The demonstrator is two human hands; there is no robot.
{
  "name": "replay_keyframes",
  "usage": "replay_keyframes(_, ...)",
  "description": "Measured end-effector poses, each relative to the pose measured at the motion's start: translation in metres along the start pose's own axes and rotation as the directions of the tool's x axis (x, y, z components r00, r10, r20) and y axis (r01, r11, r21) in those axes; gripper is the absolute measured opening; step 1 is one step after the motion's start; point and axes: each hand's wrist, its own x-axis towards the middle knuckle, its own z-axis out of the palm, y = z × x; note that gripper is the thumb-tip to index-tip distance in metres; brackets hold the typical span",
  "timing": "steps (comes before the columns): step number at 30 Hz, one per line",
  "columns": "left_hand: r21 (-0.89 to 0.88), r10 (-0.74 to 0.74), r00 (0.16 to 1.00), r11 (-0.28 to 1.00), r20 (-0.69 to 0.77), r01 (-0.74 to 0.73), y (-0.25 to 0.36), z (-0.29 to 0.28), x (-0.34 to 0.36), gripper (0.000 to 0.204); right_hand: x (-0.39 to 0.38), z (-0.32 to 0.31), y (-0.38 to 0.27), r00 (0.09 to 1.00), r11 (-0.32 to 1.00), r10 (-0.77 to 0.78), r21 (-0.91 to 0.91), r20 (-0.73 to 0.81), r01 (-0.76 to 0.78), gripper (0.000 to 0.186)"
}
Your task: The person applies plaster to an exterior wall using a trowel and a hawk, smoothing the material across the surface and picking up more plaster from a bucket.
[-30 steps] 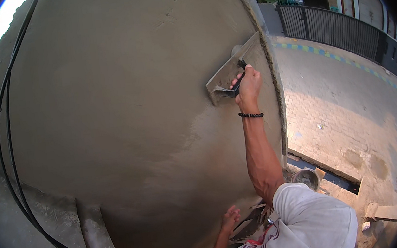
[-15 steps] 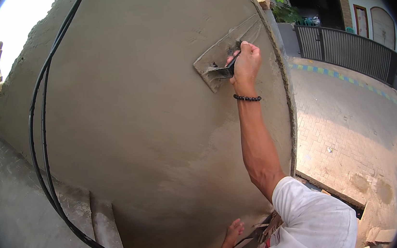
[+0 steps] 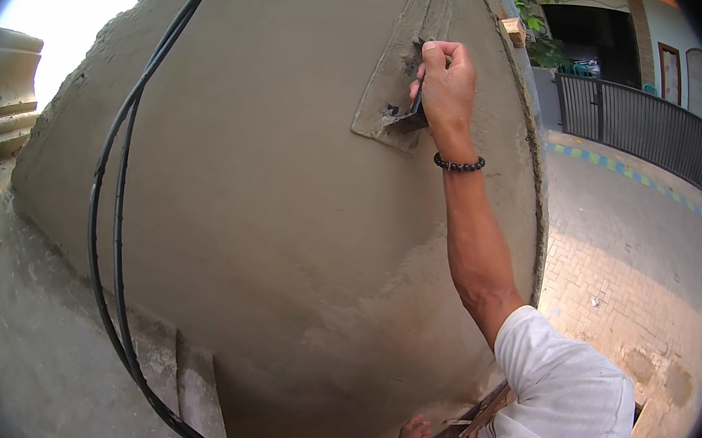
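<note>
In the upper centre of the frame, the right hand (image 3: 444,81) is clenched around the dark handle of a plastering trowel (image 3: 403,64), whose blade lies flat against the wet rendered wall (image 3: 283,226); the handle is mostly hidden by the fingers. At the bottom edge, the left hand (image 3: 408,437) grips a wooden piece (image 3: 463,425), partly cut off. 2 black cables (image 3: 112,270) hang at left.
</note>
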Motion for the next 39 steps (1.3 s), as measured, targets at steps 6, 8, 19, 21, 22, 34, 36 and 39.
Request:
replay_keyframes(6, 0.001, 0.035, 0.999, 0.999, -0.02, -0.035, 0.001, 0.005, -0.001, 0.05, 0.019, 0.045, -0.037, 0.985, 0.98, -0.103, -0.155, 0.137, 0.124, 0.021)
replay_keyframes(8, 0.001, 0.031, 0.999, 1.0, -0.03, -0.031, 0.002, 0.008, 0.0, 0.049, 0.022, 0.064, -0.042, 0.964, 0.946, -0.188, -0.228, 0.187, 0.229, 0.02)
replay_keyframes(19, 0.131, -0.016, 0.999, 0.991, 0.037, 0.011, 0.02, 0.032, 0.007, 0.047, -0.133, 0.006, -0.013, 0.665, 0.893, -0.078, -0.244, 0.743, 0.378, 0.014)
replay_keyframes(21, 0.18, 0.036, 0.997, 0.983, 0.061, -0.046, 0.032, 0.041, 0.01, 0.047, -0.156, -0.036, -0.003, 0.635, 0.892, -0.017, -0.275, 0.772, 0.358, 0.017)
replay_keyframes(22, 0.211, 0.065, 0.995, 0.974, 0.074, -0.079, 0.041, 0.041, 0.009, 0.047, -0.161, -0.06, -0.003, 0.726, 0.902, 0.022, -0.327, 0.688, 0.283, 0.023)
replay_keyframes(34, 0.276, -0.023, 0.999, 0.961, 0.027, 0.015, 0.029, 0.026, -0.025, 0.046, -0.189, -0.279, 0.143, 0.41, 0.576, 0.817, 0.532, -0.406, -0.621, 0.023)
replay_keyframes(36, 0.277, -0.014, 1.0, 0.961, 0.015, 0.009, 0.023, 0.015, -0.022, 0.047, -0.168, -0.248, 0.137, 0.472, 0.6, 0.8, 0.521, -0.372, -0.607, 0.024)
replay_keyframes(39, 0.263, -0.01, 1.0, 0.965, -0.011, 0.012, 0.016, 0.004, -0.023, 0.048, -0.13, -0.2, 0.1, 0.588, 0.658, 0.746, 0.477, -0.312, -0.582, 0.023)
